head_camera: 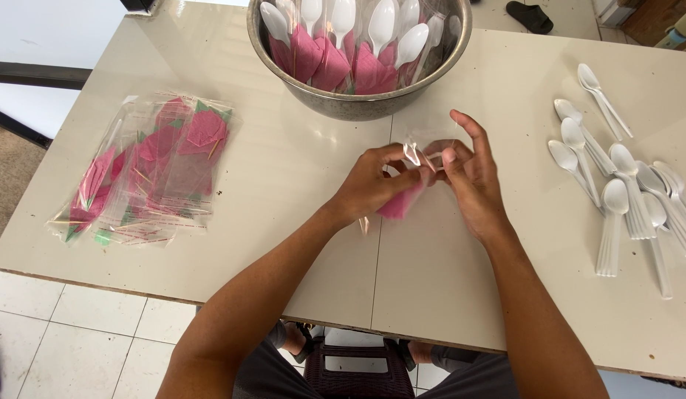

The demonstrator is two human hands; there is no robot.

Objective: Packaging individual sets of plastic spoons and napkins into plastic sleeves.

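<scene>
Both my hands meet over the middle of the cream table (284, 222). My left hand (372, 185) and my right hand (472, 177) together pinch a clear plastic sleeve (424, 157) with a folded pink napkin (400, 204) inside it. The fingers of both hands grip the sleeve's upper end, and the napkin's lower part shows below my left hand. Whether a spoon is inside the sleeve is hidden by my fingers.
A metal bowl (335, 103) at the back centre holds several packed sleeves with white spoons and pink napkins. A pile of clear sleeves with pink napkins and toothpicks (154, 166) lies at the left. Loose white plastic spoons (627, 192) are spread at the right.
</scene>
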